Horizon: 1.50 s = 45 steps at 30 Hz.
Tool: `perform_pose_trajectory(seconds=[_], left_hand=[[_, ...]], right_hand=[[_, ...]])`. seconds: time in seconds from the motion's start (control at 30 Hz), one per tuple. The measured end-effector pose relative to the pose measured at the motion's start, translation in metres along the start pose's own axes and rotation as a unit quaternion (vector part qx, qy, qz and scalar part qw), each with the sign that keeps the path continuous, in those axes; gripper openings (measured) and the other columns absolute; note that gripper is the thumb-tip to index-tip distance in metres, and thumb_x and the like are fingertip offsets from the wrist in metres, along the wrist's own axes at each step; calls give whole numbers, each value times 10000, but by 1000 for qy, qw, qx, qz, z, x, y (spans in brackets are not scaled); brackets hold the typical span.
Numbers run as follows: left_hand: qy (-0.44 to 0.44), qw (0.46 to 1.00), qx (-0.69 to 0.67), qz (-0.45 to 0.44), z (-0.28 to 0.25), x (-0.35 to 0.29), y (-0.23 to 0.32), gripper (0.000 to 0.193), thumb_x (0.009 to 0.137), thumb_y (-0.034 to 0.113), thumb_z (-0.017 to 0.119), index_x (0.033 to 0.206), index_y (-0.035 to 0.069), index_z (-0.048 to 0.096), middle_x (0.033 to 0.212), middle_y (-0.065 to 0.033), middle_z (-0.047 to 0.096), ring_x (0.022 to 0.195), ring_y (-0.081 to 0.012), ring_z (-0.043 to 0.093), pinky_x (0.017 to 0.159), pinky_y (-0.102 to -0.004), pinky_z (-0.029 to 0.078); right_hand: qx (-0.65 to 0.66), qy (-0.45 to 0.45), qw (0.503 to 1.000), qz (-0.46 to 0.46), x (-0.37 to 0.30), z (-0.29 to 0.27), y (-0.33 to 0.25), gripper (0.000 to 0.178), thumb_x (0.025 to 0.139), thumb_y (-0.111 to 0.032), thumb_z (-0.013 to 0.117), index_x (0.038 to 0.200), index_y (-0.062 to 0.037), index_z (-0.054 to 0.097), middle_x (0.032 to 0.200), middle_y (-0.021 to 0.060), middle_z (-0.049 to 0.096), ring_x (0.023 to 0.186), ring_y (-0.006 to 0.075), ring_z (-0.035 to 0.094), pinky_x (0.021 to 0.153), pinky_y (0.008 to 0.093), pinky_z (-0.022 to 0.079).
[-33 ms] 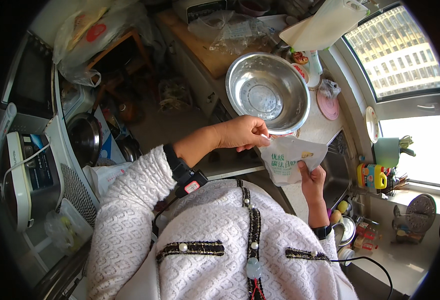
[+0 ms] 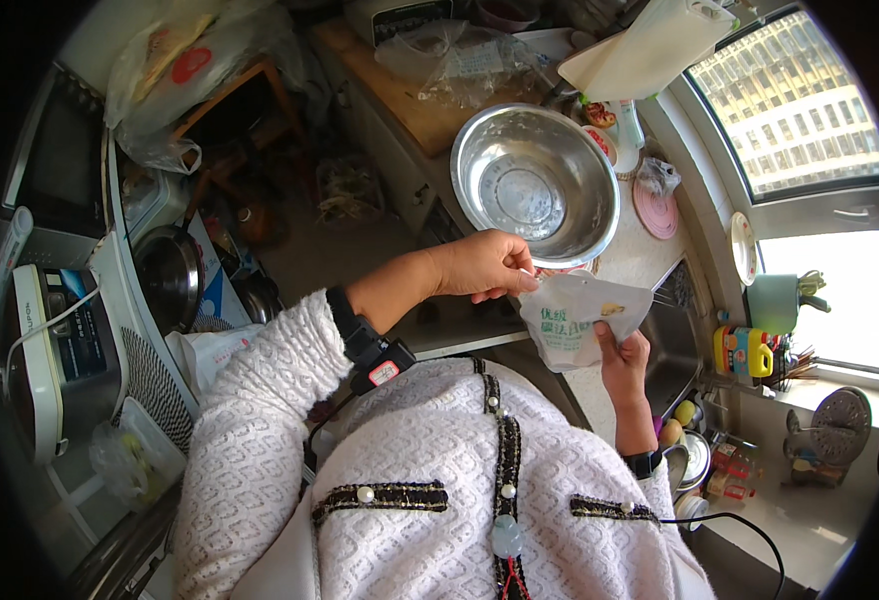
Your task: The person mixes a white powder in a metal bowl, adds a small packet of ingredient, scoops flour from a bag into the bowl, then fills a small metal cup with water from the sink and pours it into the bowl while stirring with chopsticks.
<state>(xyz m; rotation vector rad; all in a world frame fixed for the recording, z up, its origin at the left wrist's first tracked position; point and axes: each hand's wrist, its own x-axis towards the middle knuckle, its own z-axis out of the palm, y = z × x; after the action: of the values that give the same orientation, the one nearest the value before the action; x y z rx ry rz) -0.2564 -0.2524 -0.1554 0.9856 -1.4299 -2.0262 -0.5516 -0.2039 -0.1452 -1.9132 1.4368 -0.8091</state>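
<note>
The right hand (image 2: 625, 360) is closed on the lower right part of a white printed pouch (image 2: 575, 315), thumb flat on the front; its fingers behind are mostly hidden. The left hand (image 2: 490, 265) pinches the pouch's upper left corner between thumb and forefinger, the other fingers curled in. The pouch is held up off the counter (image 2: 643, 262), tilted, over the edge nearest the wearer, with the sink (image 2: 672, 355) to its right.

The step in hand looks like working at the pouch's top edge; whether it is sealed or already open cannot be told. The next move would call for a steady right hand and a firm pinch on that corner, the pouch's mouth kept upward.

Just beyond the pouch, near the counter's inner edge, sits a wide steel basin (image 2: 468, 190) with pale smears inside. Farther off, a pink round mat (image 2: 657, 212) lies by the window-side edge, and a wooden board (image 2: 400, 85) carries a crumpled clear plastic bag (image 2: 475, 68).
</note>
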Motion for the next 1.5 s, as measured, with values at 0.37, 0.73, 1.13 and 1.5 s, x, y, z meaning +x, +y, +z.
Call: perform_pose_trajectory(seconds=[0.37,0.73,1.13,1.5], left_hand=[[57,978,-37,-196,9,9,-14,500,949,464,423,627,82,446,554,-3,399,447,-100,352,398,-248,301],[123,973,-66,-183,-23,-16,-40,491,937,510,491,659,106,461,565,19,436,427,-50,371,374,-195,311],[177,969,-108,-131,-41,-55,-63,305,920,354,606,836,74,520,645,9,541,458,-28,465,344,-164,313],[198,966,-110,-121,-42,-60,-72,259,888,290,664,888,68,531,664,8,549,473,-27,462,356,-161,321]], right_hand=[[-102,3,994,-47,-12,0,-2,162,887,-151,648,957,-5,658,808,131,649,727,236,626,659,314,473],[-148,76,981,99,-51,-34,69,218,908,-197,638,887,20,626,749,62,628,680,117,534,640,271,438],[-383,66,917,92,-78,-35,114,412,860,-319,641,634,-36,443,655,167,542,638,403,562,559,495,417],[-435,-27,891,124,-59,-35,94,353,847,-308,642,702,-6,529,713,206,598,717,416,591,612,494,450]])
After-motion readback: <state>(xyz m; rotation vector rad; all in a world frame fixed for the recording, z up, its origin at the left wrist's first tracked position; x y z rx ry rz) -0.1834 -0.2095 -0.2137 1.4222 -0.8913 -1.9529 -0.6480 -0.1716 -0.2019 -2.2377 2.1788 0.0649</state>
